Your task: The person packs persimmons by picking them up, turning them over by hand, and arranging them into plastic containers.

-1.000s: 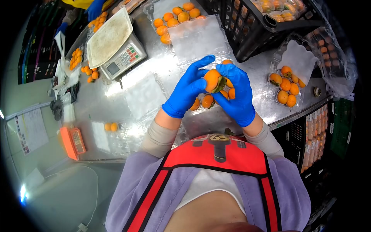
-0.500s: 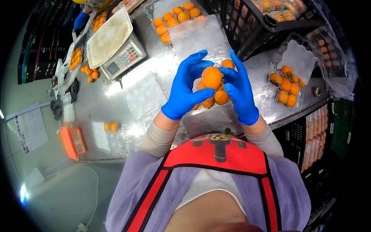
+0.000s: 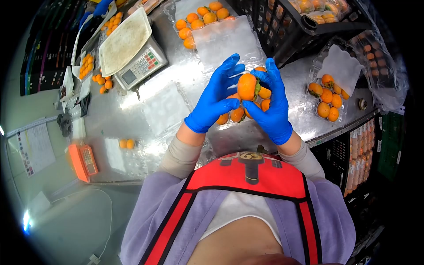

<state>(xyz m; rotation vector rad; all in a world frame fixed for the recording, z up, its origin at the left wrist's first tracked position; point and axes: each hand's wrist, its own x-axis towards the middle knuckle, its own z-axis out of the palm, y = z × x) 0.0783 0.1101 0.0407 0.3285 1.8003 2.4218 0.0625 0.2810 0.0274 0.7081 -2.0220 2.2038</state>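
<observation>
An orange persimmon [image 3: 247,86] with a green calyx on its right side is held up between my two blue-gloved hands. My right hand [image 3: 272,104] grips it at the calyx side, with thumb and fingers closed on it. Beside it on the left, my left hand [image 3: 214,98] has its fingers spread, with a gap to the fruit. Below both hands, several persimmons [image 3: 237,115] lie in a clear plastic tray, partly hidden by the hands and the held fruit.
A scale [image 3: 141,64] stands at the back left, near another person's blue-gloved hand [image 3: 102,7]. A black crate [image 3: 287,37] is at the back right. Trays of persimmons [image 3: 323,109] lie to the right and behind. An orange device [image 3: 82,163] sits left.
The persimmon has turned between my hands, its calyx now facing right. My right hand opened away from it, then closed on it again. My left fingers have spread. The other person's hand has moved.
</observation>
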